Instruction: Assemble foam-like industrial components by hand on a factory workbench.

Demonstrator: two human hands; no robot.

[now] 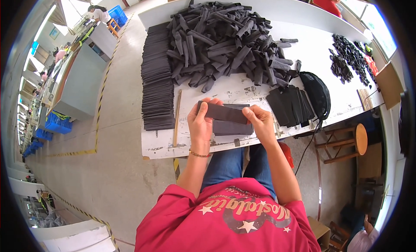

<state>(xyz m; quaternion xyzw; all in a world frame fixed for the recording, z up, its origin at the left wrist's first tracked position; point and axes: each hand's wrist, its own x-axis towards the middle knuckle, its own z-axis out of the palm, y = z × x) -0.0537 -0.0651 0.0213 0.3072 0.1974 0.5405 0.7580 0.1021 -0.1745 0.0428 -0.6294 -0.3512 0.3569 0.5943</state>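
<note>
Between my two hands I hold a flat black fabric strip (226, 113) stretched out above the table. My left hand (200, 117) grips its left end, thumb on top, and my right hand (260, 121) pinches its right end. Below the strip lies a small stack of similar black pieces (233, 128), partly hidden by my hands. Beyond it spreads a big heap of loose, curled black fabric pieces (225, 44). A long, tightly packed row of flat black pieces (157, 79) runs along the table's left side.
A wooden stick (177, 117) lies left of my hands. Fanned black panels (290, 107) and a black mesh-covered object (315, 95) with a cord sit to the right. Small black parts (351, 57) lie far right. A wooden stool (346, 141) stands beside the white table (158, 146).
</note>
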